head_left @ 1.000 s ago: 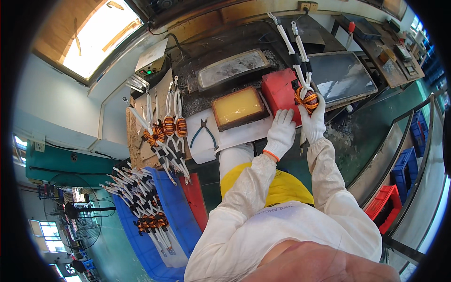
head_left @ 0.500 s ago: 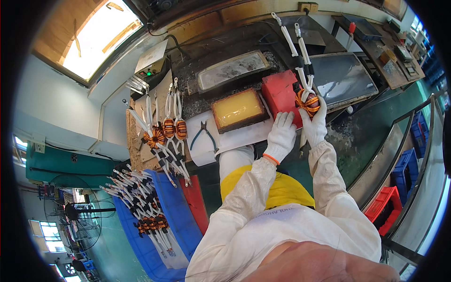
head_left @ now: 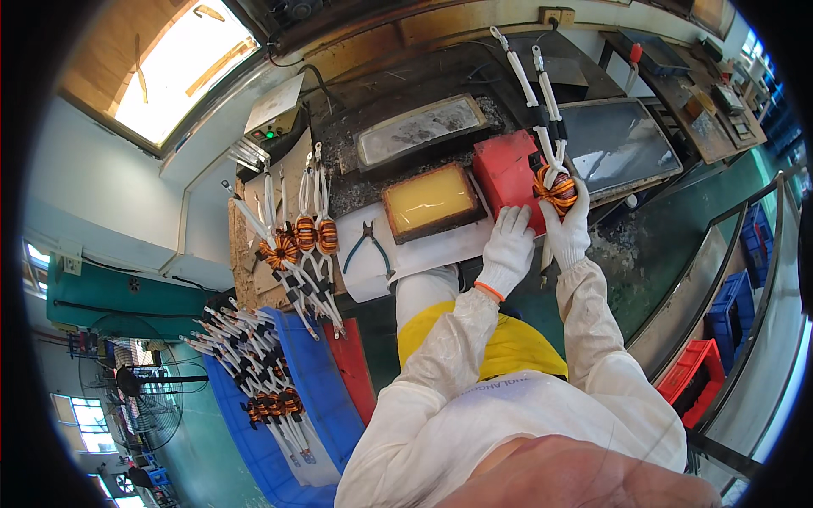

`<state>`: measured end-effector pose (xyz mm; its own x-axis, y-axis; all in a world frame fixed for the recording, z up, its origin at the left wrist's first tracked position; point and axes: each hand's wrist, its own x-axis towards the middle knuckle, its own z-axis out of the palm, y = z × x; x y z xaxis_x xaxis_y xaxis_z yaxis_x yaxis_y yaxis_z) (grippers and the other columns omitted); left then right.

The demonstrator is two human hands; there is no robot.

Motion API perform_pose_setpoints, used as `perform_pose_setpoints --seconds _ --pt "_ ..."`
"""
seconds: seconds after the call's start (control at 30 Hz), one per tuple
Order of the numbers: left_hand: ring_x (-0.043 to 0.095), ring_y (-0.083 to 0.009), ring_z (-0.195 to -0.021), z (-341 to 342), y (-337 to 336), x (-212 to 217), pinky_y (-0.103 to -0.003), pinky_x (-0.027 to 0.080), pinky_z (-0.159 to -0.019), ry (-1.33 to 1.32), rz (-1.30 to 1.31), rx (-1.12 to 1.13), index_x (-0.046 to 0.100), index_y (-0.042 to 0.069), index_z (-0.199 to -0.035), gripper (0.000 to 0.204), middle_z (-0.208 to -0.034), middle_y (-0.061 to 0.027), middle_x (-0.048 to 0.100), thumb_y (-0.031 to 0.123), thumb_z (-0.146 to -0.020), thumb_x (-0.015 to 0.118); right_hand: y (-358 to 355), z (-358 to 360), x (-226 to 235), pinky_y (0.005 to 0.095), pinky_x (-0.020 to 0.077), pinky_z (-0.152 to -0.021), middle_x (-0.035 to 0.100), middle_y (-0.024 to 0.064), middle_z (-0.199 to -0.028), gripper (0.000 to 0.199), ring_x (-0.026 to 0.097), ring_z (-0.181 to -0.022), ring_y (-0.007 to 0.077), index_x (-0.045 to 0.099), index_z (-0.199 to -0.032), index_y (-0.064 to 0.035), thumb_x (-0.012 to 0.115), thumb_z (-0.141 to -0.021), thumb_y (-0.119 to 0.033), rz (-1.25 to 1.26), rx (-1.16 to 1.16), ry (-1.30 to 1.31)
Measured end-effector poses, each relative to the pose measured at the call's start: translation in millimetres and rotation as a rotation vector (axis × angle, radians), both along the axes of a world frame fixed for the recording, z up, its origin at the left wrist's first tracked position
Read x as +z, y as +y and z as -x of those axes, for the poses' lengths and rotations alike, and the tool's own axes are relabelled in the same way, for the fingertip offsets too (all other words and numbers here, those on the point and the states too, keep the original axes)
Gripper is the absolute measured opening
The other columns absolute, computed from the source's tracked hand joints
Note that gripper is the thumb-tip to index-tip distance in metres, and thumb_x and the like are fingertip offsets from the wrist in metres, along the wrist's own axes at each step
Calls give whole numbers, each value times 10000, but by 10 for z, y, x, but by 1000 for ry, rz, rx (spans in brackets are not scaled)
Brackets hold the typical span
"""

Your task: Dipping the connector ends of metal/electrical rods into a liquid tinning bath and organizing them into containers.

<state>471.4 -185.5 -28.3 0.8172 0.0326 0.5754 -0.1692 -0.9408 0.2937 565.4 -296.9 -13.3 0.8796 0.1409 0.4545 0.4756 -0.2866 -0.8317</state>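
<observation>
My right hand (head_left: 569,234), in a white glove, grips a copper-wound toroidal coil (head_left: 555,193) at the right side of a red block (head_left: 506,169). Long white leads (head_left: 542,102) with black bands and metal lugs rise from the coil toward the back. Another white lead (head_left: 546,252) hangs below it, between my hands. Also gloved, my left hand (head_left: 506,252) lies at the front of the red block, its fingers stretched out side by side. Its palm side is hidden. Left of the block stands a dark-rimmed pan of yellow liquid (head_left: 430,201).
Pliers (head_left: 367,245) lie on white paper. Several finished-looking coils (head_left: 303,233) with leads rest at the bench's left edge. A blue bin (head_left: 318,398) below holds more. Behind are a grey-topped rectangular tray (head_left: 421,129) and, at right, a wide dark tray (head_left: 622,144).
</observation>
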Motion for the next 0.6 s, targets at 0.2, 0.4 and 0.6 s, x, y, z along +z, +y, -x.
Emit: perform_pose_setpoints --seconds 0.2,0.4,0.6 --pt "515 -378 -1253 1 9 -8 -509 385 -1117 -11 4 -5 656 6 -865 201 -1317 -201 578 172 -751 652 15 14 4 359 455 -1010 489 170 -1323 730 549 -1182 270 351 -1433 -30 775 -842 -90 -26 12 29" --pt "514 -378 -1254 -2 2 -1 -507 383 -1120 -4 22 -6 654 5 -875 200 -1316 -201 577 161 -749 651 16 7 -17 356 452 -1018 490 167 -1326 735 548 -1188 266 348 -1434 -25 778 -842 -92 -19 0 -2" --pt "516 -376 -1253 1 10 -1 -500 384 -1120 -2 24 -5 656 4 -885 203 -1316 -201 578 155 -751 651 23 -8 -30 354 455 -1017 490 171 -1336 735 548 -1195 266 349 -1435 -18 778 -844 -100 -42 10 25"
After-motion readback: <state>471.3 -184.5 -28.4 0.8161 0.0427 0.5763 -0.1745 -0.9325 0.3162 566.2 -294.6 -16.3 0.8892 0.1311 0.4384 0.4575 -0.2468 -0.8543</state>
